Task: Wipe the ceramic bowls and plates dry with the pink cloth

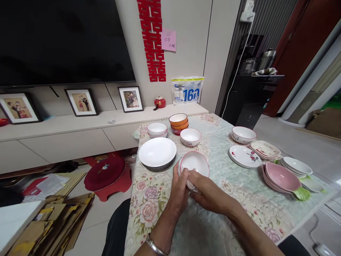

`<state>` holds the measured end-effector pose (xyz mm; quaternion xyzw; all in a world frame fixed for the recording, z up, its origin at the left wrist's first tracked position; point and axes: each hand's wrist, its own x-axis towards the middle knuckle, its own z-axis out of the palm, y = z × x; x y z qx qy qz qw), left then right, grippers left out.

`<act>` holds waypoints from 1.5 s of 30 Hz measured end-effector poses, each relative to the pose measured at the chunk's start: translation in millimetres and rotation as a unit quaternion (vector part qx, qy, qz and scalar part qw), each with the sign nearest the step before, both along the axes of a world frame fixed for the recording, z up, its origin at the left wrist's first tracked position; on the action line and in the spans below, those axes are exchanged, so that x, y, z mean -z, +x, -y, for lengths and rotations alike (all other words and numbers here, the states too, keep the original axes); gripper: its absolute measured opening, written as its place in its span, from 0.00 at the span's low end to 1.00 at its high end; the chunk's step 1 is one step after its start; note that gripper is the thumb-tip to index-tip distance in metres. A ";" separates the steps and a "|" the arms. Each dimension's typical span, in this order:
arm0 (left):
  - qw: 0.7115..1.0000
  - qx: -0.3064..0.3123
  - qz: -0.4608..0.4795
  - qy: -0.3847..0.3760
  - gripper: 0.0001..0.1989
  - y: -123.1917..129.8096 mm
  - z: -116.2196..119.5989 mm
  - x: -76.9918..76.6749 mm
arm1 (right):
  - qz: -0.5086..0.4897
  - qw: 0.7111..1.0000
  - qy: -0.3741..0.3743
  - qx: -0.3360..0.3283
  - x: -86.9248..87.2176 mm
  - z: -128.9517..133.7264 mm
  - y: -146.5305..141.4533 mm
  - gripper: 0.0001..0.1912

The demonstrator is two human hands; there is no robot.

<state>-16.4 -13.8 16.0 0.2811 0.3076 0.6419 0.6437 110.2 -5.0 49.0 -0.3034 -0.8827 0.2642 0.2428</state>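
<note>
Metal-bangled left hand [178,190] and right hand [206,190] grasp a glossy, round, red-rimmed bowl [195,163] in curled fingers [183,176].

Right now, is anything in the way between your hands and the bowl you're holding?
Nothing visible blocks the left hand; it's against the bowl. Under the right hand, by its fingers, a pale bit shows, maybe cloth. I can't tell if it's between them.
</note>
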 end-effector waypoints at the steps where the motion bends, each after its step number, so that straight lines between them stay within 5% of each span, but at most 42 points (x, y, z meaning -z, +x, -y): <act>1: 1.000 0.003 0.006 -0.004 0.34 -0.7 -0.3 -2.1 | 0.040 0.999 0.029 0.002 1.6 -1.4 3.3 0.25; 6: 0.999 -0.002 0.004 -0.045 0.38 0.4 -2.7 -2.2 | 0.138 0.984 0.082 0.080 14.2 -6.7 10.5 0.18; 14: 1.000 -0.024 -0.005 0.018 0.39 7.0 -1.1 7.1 | -0.093 0.988 -0.043 0.117 4.4 -1.2 -8.5 0.09; 18: 1.000 -0.011 0.020 -0.012 0.36 1.1 -1.1 -0.9 | 0.002 1.000 -0.004 0.007 1.1 -4.8 0.5 0.16; 24: 0.999 0.003 0.017 -0.029 0.37 0.9 -1.5 -0.4 | 0.123 0.987 0.066 0.081 10.4 -5.9 9.4 0.17; 31: 0.999 -0.033 0.013 0.012 0.38 6.7 -1.3 7.1 | -0.072 0.992 -0.024 0.105 10.4 -1.5 -8.9 0.14; 35: 1.000 -0.020 0.012 -0.012 0.37 1.2 -2.0 2.5 | 0.045 0.998 0.037 0.035 8.9 -4.9 -0.1 0.18; 39: 0.999 -0.018 -0.019 -0.036 0.38 0.1 -2.3 2.6 | 0.139 0.983 0.083 0.086 11.6 -6.1 8.8 0.18; 45: 0.997 -0.044 -0.059 0.006 0.37 8.1 -1.1 11.2 | -0.035 0.987 -0.003 0.156 14.1 -2.8 -6.2 0.10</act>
